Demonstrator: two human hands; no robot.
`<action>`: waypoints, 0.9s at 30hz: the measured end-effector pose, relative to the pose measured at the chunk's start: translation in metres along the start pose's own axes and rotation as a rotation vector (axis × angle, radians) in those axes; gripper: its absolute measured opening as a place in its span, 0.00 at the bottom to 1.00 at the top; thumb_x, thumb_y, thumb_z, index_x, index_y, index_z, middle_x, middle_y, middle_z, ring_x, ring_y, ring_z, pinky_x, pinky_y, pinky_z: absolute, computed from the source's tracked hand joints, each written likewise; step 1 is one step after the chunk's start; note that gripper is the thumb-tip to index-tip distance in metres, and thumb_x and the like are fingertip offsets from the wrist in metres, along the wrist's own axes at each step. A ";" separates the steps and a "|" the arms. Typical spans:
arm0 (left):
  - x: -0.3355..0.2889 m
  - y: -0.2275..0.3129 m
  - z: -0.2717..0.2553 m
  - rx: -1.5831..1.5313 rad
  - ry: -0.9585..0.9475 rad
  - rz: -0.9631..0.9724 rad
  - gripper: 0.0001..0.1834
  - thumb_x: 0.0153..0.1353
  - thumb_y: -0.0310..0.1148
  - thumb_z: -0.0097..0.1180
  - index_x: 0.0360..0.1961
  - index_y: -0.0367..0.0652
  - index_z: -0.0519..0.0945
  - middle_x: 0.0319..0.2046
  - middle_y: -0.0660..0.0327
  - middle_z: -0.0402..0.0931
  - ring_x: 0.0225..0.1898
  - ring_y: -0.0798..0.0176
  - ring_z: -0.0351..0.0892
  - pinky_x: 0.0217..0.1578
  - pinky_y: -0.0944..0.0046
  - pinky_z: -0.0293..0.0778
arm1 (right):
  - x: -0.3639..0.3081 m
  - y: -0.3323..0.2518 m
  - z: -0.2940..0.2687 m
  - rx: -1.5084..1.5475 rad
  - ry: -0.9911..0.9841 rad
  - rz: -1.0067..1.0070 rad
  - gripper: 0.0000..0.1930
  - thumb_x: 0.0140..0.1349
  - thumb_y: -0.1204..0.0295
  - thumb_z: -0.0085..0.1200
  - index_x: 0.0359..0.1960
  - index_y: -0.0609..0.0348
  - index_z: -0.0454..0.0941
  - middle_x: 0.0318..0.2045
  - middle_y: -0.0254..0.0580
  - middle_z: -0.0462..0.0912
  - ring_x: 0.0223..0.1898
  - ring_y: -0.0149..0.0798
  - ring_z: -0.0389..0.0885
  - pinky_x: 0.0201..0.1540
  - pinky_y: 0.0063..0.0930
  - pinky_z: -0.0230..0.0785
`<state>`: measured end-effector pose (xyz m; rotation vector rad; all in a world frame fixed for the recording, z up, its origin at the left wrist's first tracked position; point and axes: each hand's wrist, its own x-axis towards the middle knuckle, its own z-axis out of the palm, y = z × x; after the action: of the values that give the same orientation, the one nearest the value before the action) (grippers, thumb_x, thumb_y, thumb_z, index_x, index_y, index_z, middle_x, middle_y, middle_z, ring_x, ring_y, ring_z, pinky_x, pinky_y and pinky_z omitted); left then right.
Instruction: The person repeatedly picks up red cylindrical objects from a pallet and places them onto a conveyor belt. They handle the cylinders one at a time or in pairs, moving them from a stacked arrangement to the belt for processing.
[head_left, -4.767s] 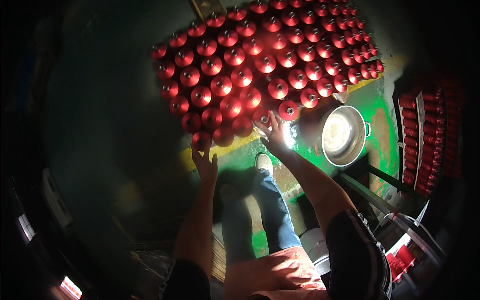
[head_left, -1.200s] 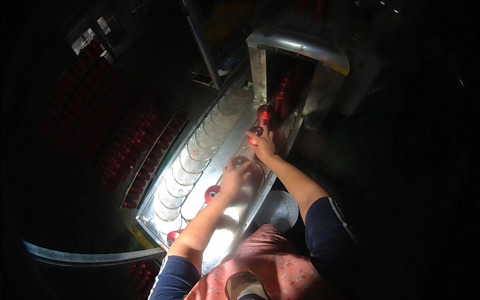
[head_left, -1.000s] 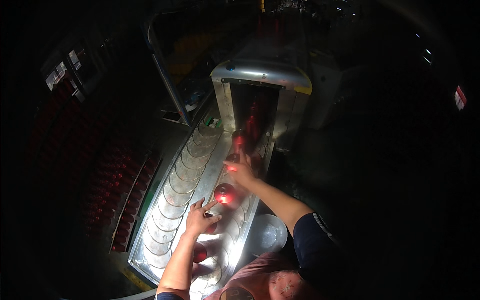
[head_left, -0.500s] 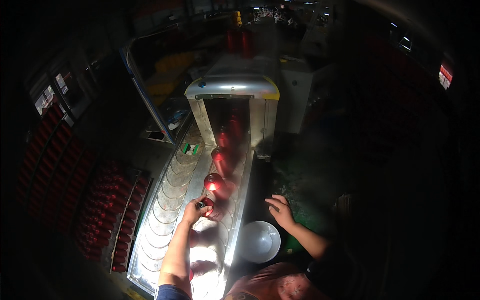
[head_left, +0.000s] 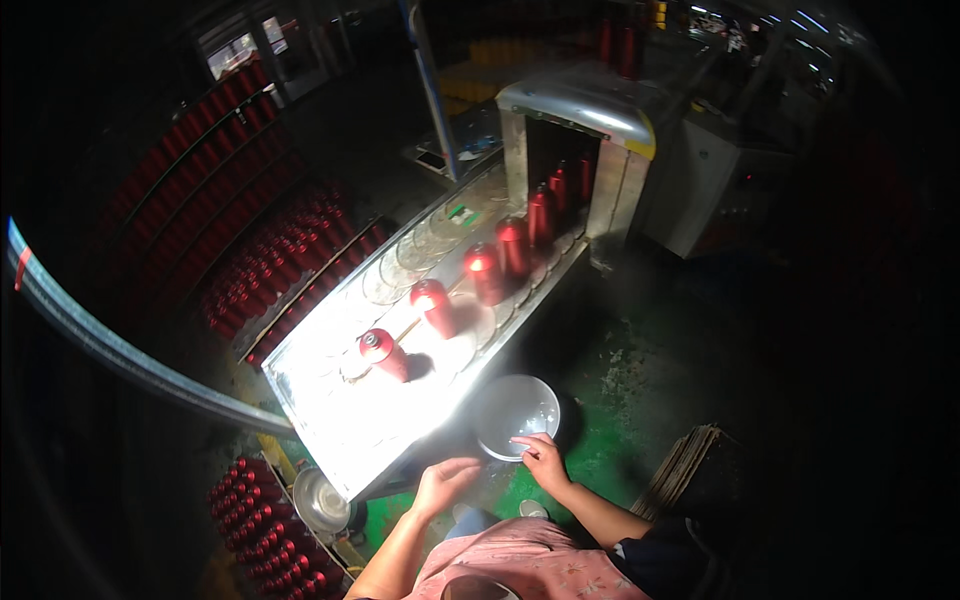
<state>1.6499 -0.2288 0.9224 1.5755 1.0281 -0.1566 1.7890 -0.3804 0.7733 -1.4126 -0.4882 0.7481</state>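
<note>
In front of my body, my left hand [head_left: 446,484] is held beside the near edge of the conveyor, fingers stretched out and nothing seen in them. My right hand [head_left: 544,462] reaches over the near rim of a round metal basin [head_left: 492,400]. Its forefinger is extended, and no held thing shows. Small bits lie in the basin, too small to name. On the brightly lit conveyor [head_left: 345,425] stand several shiny red bottles with narrow necks. The nearest bottle [head_left: 382,352] is apart from both hands; another bottle [head_left: 432,303] stands behind it.
The row of bottles runs into a metal tunnel housing [head_left: 580,108]. Racks of red bottles [head_left: 215,130] stand at the left, with a further crate of bottles [head_left: 265,520] low left. Another metal pan [head_left: 322,500] sits near the conveyor's end. Flattened cardboard [head_left: 682,468] lies right.
My left hand has let go of a red bottle's neck and come back off the conveyor towards my body. My right hand has moved to the basin. The view has turned left.
</note>
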 end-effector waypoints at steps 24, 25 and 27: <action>-0.570 -0.659 -0.068 -0.603 1.606 -0.529 0.21 0.64 0.35 0.60 0.58 0.46 0.79 0.39 0.59 0.83 0.32 0.63 0.79 0.35 0.59 0.77 | -0.376 0.005 0.615 -0.532 -1.720 -0.193 0.25 0.57 0.79 0.58 0.57 0.45 0.79 0.49 0.48 0.77 0.49 0.46 0.79 0.52 0.35 0.73; -0.567 -0.679 -0.069 -0.459 1.671 -0.516 0.22 0.64 0.35 0.60 0.60 0.47 0.78 0.40 0.57 0.83 0.33 0.61 0.79 0.37 0.56 0.77 | -0.383 0.018 0.633 -0.555 -1.749 -0.280 0.25 0.57 0.78 0.59 0.58 0.44 0.78 0.51 0.48 0.76 0.51 0.48 0.78 0.54 0.36 0.73; -0.581 -0.639 -0.142 -0.620 1.338 -0.780 0.26 0.62 0.35 0.61 0.62 0.48 0.75 0.51 0.49 0.80 0.48 0.50 0.81 0.50 0.54 0.75 | -0.390 0.064 0.675 -0.623 -1.768 -0.469 0.27 0.56 0.76 0.60 0.60 0.43 0.76 0.55 0.49 0.75 0.55 0.51 0.76 0.57 0.39 0.71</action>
<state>0.8082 -0.4577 0.8500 0.4787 2.3882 0.7313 1.0335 -0.1900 0.8404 -0.7055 -2.4612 1.3721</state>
